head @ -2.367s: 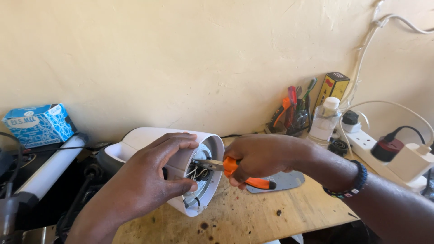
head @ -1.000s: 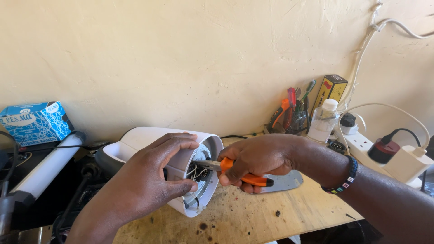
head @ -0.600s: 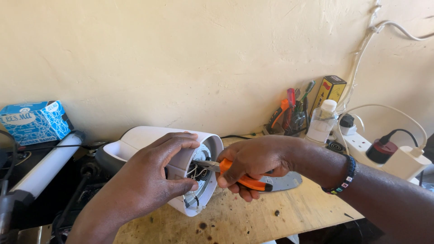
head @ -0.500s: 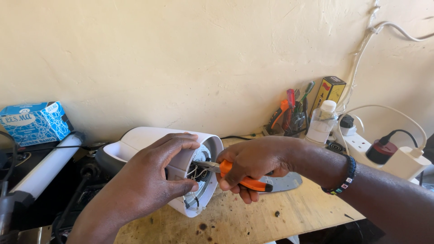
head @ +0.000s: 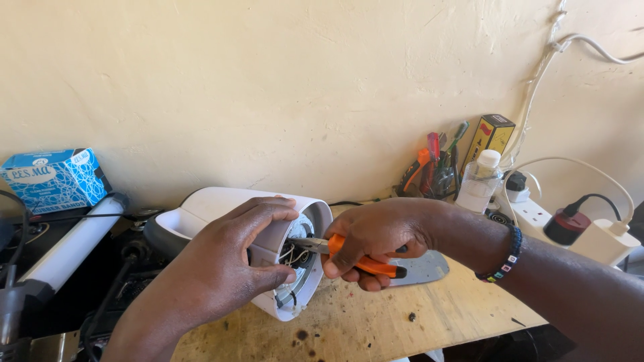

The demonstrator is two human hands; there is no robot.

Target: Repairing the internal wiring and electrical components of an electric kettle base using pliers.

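A white rounded appliance housing (head: 215, 204) lies on its side on the wooden bench (head: 416, 315), its open end facing right and showing wires and a metal part inside. My left hand (head: 231, 268) grips the rim of that open end. My right hand (head: 379, 241) is closed around orange-handled pliers (head: 362, 263), whose metal jaws reach into the opening among the wires. A beaded bracelet (head: 506, 253) sits on my right wrist.
A grey metal plate (head: 426, 268) lies just behind my right hand. Against the wall stand hand tools (head: 436, 164), a clear bottle (head: 479, 181), a black-and-yellow box (head: 493, 137) and a white power strip with plugs (head: 577, 228). A blue box (head: 54, 179) and white tube (head: 70, 241) sit left.
Almost nothing has moved. My right hand shifted the pliers slightly at the housing opening; my left hand kept its grip on the rim.
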